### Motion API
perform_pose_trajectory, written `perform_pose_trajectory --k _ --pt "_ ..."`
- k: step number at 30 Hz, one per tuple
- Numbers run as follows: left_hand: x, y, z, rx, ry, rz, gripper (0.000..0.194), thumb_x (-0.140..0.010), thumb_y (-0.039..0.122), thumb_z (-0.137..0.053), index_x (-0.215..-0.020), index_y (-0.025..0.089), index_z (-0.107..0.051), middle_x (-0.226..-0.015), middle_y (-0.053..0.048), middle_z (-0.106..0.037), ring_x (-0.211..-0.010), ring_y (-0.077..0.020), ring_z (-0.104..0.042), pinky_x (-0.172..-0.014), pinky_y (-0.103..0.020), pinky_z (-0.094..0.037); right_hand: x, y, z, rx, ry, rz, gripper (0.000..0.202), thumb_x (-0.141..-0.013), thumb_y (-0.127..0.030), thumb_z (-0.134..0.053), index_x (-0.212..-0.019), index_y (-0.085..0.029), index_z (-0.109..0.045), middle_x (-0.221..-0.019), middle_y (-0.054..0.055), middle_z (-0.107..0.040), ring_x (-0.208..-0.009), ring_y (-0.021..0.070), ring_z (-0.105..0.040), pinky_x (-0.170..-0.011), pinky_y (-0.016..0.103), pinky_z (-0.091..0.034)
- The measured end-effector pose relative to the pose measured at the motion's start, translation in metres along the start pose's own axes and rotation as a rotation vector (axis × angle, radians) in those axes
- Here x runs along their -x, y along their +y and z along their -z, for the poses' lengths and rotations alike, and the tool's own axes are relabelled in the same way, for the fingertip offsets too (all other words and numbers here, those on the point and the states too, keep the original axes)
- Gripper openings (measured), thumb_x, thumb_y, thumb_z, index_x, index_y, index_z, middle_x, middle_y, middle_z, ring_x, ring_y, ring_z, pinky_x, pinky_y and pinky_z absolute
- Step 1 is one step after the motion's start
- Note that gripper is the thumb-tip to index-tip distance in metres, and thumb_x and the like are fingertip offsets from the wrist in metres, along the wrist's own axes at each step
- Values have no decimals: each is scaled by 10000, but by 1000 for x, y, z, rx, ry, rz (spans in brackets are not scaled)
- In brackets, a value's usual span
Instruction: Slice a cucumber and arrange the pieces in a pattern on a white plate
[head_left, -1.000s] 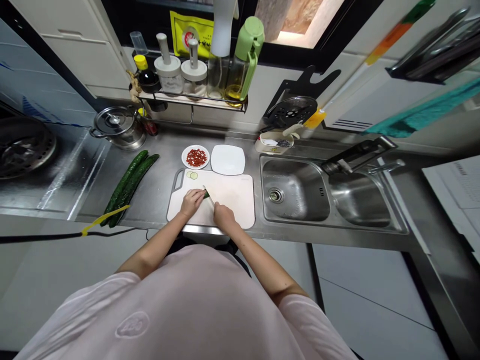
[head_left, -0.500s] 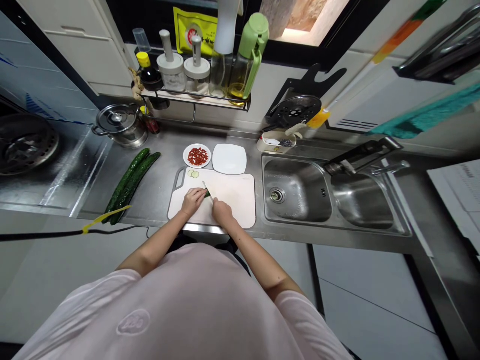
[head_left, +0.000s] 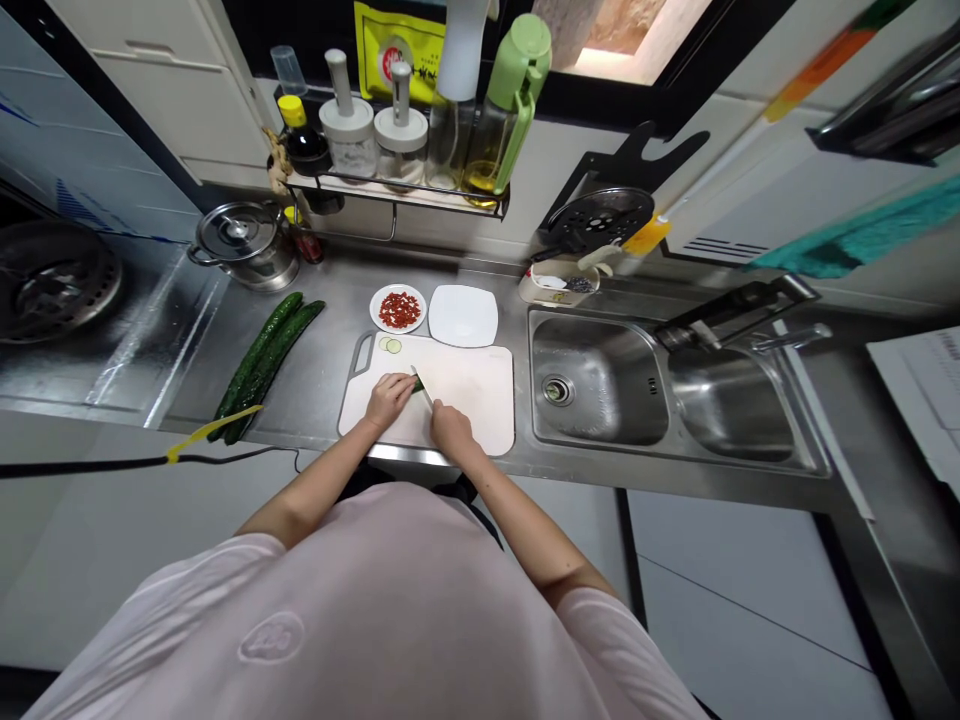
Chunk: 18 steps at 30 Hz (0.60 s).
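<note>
On the white cutting board [head_left: 472, 400], my left hand [head_left: 389, 400] is closed on a short piece of cucumber [head_left: 418, 385], most of it hidden under the fingers. My right hand [head_left: 451, 432] grips a knife [head_left: 423, 386], whose narrow blade slants up and left beside the cucumber's end. Two pale cucumber slices [head_left: 391, 346] lie at the board's upper left corner. Just behind the board stand a plate of chopped red pieces [head_left: 399, 310] and a white square plate [head_left: 463, 316].
Two whole cucumbers [head_left: 266, 365] lie left of the board. A lidded steel pot [head_left: 244, 245] stands behind them. The double sink [head_left: 600, 385] is to the right. Above the counter, a shelf [head_left: 397, 195] carries bottles and jars. A black cable [head_left: 90, 470] crosses at lower left.
The view has shifted slightly. The knife blade has moved a little away from my left hand's fingertips, and my right hand sits slightly farther right. Both hands keep their hold.
</note>
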<state>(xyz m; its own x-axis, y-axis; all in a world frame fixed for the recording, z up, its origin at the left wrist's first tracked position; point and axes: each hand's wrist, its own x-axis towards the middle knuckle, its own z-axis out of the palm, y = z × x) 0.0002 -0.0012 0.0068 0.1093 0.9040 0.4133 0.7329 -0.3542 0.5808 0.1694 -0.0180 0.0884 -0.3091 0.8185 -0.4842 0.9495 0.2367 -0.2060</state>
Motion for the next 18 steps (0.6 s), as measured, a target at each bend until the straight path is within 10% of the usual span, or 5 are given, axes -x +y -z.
perform_pose_trajectory --k 18 --pt "0 1 1 5 -3 -2 240 -897 270 -453 -1049 223 -632 -980 -61 -635 -928 -170 -562 -843 -352 -467 -2 0 -6 14 21 -5 193 -887 -117 -352 -1042 -152 -461 -921 112 -644 -871 218 -628 -709 301 -447"
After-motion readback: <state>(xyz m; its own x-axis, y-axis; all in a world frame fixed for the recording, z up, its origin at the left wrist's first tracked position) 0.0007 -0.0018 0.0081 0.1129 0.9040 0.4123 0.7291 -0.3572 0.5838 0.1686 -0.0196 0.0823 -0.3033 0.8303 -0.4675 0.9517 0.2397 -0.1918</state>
